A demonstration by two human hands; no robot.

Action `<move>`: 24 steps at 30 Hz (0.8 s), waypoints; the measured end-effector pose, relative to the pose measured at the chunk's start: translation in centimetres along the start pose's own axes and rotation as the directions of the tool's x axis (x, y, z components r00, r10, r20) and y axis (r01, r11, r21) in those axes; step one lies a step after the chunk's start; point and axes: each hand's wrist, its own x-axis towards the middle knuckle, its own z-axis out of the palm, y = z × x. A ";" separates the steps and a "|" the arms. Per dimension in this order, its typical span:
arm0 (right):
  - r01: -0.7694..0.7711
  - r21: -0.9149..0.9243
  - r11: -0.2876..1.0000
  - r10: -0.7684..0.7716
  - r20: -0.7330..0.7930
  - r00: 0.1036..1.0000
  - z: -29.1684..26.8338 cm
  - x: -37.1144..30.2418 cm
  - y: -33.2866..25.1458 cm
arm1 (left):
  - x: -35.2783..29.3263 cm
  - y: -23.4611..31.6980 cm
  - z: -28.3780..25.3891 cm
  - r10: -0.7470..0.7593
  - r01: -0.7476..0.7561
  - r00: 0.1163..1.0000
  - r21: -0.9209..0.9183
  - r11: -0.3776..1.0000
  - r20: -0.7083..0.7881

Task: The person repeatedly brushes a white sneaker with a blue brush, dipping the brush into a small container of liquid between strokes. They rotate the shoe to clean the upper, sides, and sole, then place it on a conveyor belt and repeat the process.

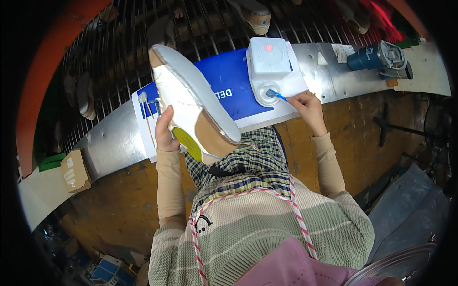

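Most fingers of left hand hidden behind white-and-tan shoe it grips over table's near edge; right hand pinches blue brush at white dispenser, tip hard to make out.

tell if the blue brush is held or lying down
Held: the right hand pinches the blue brush, its far end over the white dish. Whether it touches the dish, I cannot tell.
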 end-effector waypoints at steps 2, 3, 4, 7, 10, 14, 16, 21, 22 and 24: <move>-0.198 0.287 0.937 0.167 0.130 0.977 -0.3 0.0 -0.6 | 0.0 0.1 1.5 -0.025 0.029 0.999 0.119 0.992 -0.036; -0.297 0.425 0.855 0.227 0.208 0.951 -0.3 -0.2 -1.4 | 0.0 -0.1 2.4 -0.025 0.027 1.000 0.133 0.991 -0.017; -0.399 0.540 0.742 0.271 0.303 0.914 0.0 -0.3 -2.5 | 0.0 -0.2 3.3 -0.049 0.049 0.999 0.171 0.984 -0.003; -0.121 0.740 0.661 -0.002 0.163 0.987 1.9 0.2 -6.6 | 0.0 -0.5 6.1 -0.097 0.083 0.994 0.232 0.969 0.050; 0.155 0.720 0.677 -0.153 -0.068 0.986 2.6 0.8 -10.4 | -0.5 -0.4 8.6 -0.053 0.025 0.991 0.220 0.975 0.122; 0.433 0.517 0.738 -0.309 -0.311 0.899 2.5 1.6 -13.5 | -1.2 0.7 10.6 -0.043 0.000 0.987 0.269 0.963 0.154; 0.534 0.412 0.739 -0.390 -0.384 0.837 2.2 2.0 -14.4 | -1.6 1.2 11.1 -0.029 -0.022 0.987 0.313 0.949 0.158; 0.666 0.198 0.719 -0.531 -0.461 0.711 0.8 3.0 -16.0 | -2.4 1.8 11.7 0.027 -0.102 0.981 0.394 0.914 0.192; 0.694 0.149 0.704 -0.564 -0.476 0.675 0.4 3.3 -16.4 | -2.6 1.9 11.7 0.034 -0.117 0.977 0.399 0.910 0.208; 0.717 0.100 0.690 -0.601 -0.472 0.645 -0.4 3.8 -17.1 | -2.8 2.0 11.9 0.048 -0.137 0.972 0.392 0.910 0.229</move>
